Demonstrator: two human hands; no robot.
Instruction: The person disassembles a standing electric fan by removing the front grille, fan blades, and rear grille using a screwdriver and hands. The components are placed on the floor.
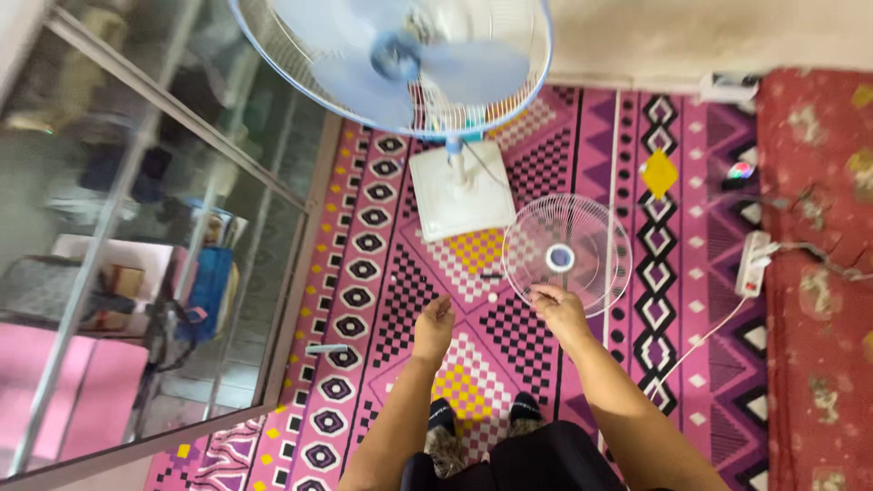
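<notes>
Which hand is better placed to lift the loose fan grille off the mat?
Right. The right hand is already at the near rim of the loose fan grille, seemingly touching it. The left hand hangs apart, over the patterned mat.

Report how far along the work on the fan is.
Done: the front grille is off, lying flat on the patterned rug. In hand: the right hand touches the grille's near rim; the left hand hovers apart, seemingly empty. Left: the blades remain on the standing fan.
</notes>
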